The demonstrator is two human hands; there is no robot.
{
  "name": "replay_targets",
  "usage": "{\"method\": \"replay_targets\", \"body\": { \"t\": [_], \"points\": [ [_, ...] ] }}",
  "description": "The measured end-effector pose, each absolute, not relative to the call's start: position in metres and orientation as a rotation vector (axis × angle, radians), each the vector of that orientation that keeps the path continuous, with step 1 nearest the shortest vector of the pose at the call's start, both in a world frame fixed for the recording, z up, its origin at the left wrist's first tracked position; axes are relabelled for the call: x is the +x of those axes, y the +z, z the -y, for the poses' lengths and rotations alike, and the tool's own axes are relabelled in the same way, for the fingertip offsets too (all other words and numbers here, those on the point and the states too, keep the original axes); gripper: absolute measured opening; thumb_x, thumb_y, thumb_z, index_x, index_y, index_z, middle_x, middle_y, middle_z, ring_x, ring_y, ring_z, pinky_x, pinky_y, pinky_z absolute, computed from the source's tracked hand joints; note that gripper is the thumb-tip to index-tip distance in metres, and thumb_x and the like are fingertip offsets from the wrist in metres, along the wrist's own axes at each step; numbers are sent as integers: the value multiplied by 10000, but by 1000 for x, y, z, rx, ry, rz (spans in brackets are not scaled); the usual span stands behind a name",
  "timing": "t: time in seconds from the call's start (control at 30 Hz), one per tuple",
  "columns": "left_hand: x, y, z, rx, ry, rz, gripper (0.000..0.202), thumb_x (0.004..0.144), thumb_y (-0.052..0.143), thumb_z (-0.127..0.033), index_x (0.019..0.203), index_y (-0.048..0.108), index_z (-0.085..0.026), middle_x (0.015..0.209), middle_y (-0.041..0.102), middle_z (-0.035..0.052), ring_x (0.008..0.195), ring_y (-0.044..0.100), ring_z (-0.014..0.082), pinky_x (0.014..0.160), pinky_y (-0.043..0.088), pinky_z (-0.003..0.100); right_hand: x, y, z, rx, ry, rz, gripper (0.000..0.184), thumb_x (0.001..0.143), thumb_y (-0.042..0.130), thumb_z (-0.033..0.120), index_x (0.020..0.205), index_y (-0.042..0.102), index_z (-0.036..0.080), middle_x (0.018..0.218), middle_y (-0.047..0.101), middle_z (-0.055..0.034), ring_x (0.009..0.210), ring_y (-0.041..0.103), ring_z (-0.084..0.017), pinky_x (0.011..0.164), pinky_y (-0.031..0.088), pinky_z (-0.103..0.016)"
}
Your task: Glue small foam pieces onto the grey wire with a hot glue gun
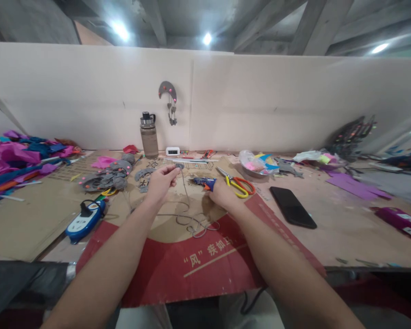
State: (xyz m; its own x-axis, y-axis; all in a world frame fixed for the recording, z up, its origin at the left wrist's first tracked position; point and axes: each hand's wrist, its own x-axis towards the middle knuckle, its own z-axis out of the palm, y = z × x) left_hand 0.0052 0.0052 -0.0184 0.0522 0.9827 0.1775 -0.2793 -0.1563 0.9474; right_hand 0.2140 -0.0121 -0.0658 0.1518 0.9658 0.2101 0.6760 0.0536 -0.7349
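My left hand pinches a small grey felt piece between thumb and fingertips. From that piece a grey cord hangs down and runs into loose loops on the cardboard sheet. My right hand is closed around a blue glue gun, its dark nozzle end pointing left toward the felt piece but apart from it. Just right of the glue gun lie scissors with yellow and orange handles. Left of my left hand are grey felt cutouts.
A grey felt pile and a blue power strip lie on the left, beyond them colourful scraps. At the back stand a bottle and a small clock. A bowl and a phone are on the right.
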Motion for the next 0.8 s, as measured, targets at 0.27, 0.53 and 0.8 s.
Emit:
{"method": "replay_targets", "body": {
  "t": [0.27,0.53,0.8],
  "points": [
    [1,-17,-7,1059,1394,-832,282,544,781,-271,736,640,-119,623,577,-12,449,408,24,413,292,179,209,-52,7,-1648,612,1440,225,671,510,268,882,541,195,705,594,-26,623,578,-179,591,461,-321],
    [-9,-24,-18,1045,1442,-896,357,504,800,-345,740,649,-123,630,587,-14,434,402,18,411,290,171,187,-28,31,-989,926,1318,477,639,490,199,1092,345,232,1004,604,-39,724,601,-150,647,506,-303],
    [-12,-27,-23,1079,1443,-958,330,507,798,-341,727,661,-136,584,552,-33,439,384,25,413,265,171,186,-25,38,-1098,821,1481,441,709,464,215,1147,409,232,702,571,30,639,546,-156,662,455,-296]
  ]
}}
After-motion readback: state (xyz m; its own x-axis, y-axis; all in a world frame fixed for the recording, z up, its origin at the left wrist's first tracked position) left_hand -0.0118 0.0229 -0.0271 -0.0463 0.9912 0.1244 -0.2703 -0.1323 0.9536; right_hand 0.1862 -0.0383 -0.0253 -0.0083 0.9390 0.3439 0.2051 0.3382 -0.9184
